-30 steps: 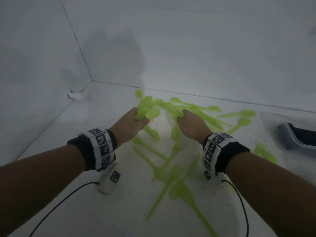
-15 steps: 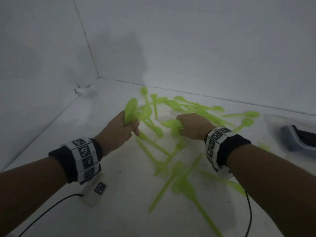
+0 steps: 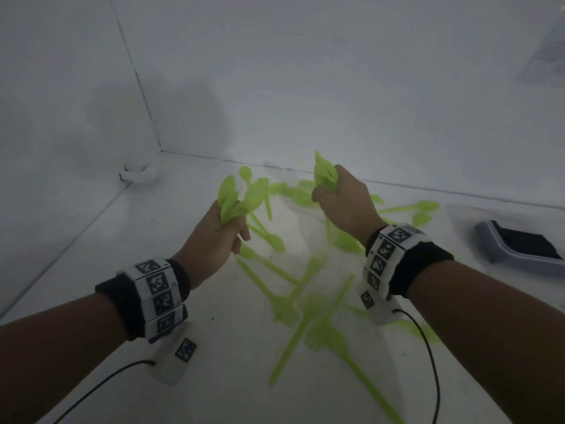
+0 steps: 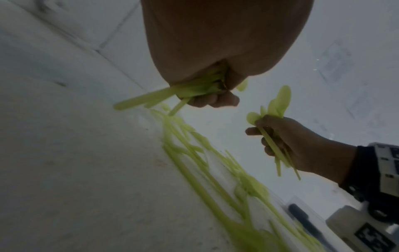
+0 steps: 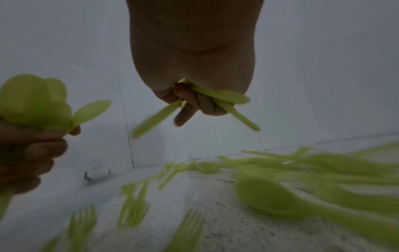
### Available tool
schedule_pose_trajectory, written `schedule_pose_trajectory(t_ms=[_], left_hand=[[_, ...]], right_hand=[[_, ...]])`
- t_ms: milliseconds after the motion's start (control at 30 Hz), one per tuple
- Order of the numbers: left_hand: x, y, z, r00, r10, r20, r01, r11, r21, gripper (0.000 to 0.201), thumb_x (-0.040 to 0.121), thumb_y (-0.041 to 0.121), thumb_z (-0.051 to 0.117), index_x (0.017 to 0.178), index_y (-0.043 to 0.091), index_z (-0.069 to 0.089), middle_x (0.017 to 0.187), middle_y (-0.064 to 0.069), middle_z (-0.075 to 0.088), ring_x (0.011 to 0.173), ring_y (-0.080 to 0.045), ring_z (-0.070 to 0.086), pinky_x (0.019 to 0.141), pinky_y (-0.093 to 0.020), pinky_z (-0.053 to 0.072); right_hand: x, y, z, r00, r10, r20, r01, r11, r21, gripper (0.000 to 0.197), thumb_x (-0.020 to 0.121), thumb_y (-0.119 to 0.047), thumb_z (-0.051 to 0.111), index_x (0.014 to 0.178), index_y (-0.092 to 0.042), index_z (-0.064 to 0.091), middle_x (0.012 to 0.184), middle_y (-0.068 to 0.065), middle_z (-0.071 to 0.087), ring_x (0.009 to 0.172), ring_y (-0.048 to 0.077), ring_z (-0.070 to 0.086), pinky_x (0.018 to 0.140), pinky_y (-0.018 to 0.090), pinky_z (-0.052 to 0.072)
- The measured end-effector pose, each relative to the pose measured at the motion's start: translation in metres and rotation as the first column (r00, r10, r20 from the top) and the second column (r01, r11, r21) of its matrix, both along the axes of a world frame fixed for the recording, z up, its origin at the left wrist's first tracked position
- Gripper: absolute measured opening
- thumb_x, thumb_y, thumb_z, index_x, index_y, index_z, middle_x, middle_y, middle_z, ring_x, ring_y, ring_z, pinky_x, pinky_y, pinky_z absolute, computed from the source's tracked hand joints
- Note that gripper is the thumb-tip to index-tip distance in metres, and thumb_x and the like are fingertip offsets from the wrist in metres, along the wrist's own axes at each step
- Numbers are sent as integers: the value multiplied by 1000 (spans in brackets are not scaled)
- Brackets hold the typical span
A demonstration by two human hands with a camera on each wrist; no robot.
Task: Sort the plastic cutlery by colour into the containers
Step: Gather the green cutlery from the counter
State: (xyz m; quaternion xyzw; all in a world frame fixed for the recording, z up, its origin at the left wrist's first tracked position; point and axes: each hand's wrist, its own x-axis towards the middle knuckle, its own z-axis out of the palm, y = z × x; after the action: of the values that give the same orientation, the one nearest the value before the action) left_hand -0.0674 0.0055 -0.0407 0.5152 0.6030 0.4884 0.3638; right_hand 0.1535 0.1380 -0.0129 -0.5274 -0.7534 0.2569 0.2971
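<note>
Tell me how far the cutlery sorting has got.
Early stage. Nothing shows as sorted: the only container in view at the right shows no green pieces. In hand: the left hand and right hand each grip a bunch of green spoons. Left: many green forks and spoons still scattered on the white surface.

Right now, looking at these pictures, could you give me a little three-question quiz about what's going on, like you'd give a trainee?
1. True or false: the left hand hangs empty.
2. What does the right hand grip? A) one fork B) a bunch of green spoons C) the dark container
3. Fill in: the dark container sits at the ____ edge of the head view.

Key
1. False: it grips its own green spoon bunch.
2. B.
3. Right. Loose green forks lie on the white surface between the arms.
</note>
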Motion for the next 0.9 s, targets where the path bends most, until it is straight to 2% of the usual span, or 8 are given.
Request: schedule_pose_trajectory(t_ms=[100,233,400,500,600,667,767,900], left_hand=[[16,12,3,996,-42,80,40,999,33,21,104,6,45,95,25,47,70,3,48,56,-9,41,53,-20,38],[49,29,4,981,-116,156,115,993,18,20,102,13,53,88,24,45,67,8,38,53,-6,35,48,-21,32],[109,40,6,931,-286,227,293,956,0,27,103,27,59,79,24,47,60,11,36,50,-10,31,47,-26,31],[148,39,6,873,-361,327,403,913,-70,20,102,27,58,85,22,49,63,7,39,49,-11,30,48,-28,29],[183,34,9,815,-403,417,491,861,-128,11,101,24,53,103,15,48,71,0,41,52,-13,29,49,-28,26],[197,32,5,815,-443,374,522,841,-142,20,101,25,52,109,7,56,71,0,44,52,-13,32,50,-27,29],[212,28,-1,836,-467,290,519,843,-139,21,103,25,53,107,7,64,70,4,49,55,-11,39,53,-25,34],[224,33,-7,878,-441,185,465,878,-114,11,102,21,56,104,10,57,82,-1,57,62,-13,42,61,-28,39]], right_hand=[[10,-17,1,997,-24,-75,16,995,-95,15,87,-27,62,98,-18,58,71,-7,73,73,5,64,59,24,43],[30,-40,-7,977,-131,-167,124,991,-56,18,87,-31,68,89,-16,59,74,-8,59,70,15,56,64,30,44],[62,-80,-9,889,-275,-365,238,961,-143,21,92,-40,64,88,-20,57,73,-10,55,67,12,52,68,39,48],[82,-109,-9,803,-378,-461,331,926,-183,14,95,-27,64,105,-19,57,77,-7,60,64,9,55,59,30,50],[107,-131,-11,754,-468,-462,407,884,-231,9,94,-15,62,93,-6,61,68,-2,57,58,10,51,54,23,43],[124,-138,-14,713,-516,-475,449,856,-256,9,91,-9,60,82,-9,61,67,-3,55,60,11,50,58,25,42],[145,-140,-22,622,-550,-557,500,827,-259,9,92,-7,60,85,-6,55,74,-1,49,67,11,47,63,23,43],[162,-137,-26,505,-611,-609,509,781,-361,11,94,-8,58,85,-11,53,70,3,43,56,12,42,50,20,39]])
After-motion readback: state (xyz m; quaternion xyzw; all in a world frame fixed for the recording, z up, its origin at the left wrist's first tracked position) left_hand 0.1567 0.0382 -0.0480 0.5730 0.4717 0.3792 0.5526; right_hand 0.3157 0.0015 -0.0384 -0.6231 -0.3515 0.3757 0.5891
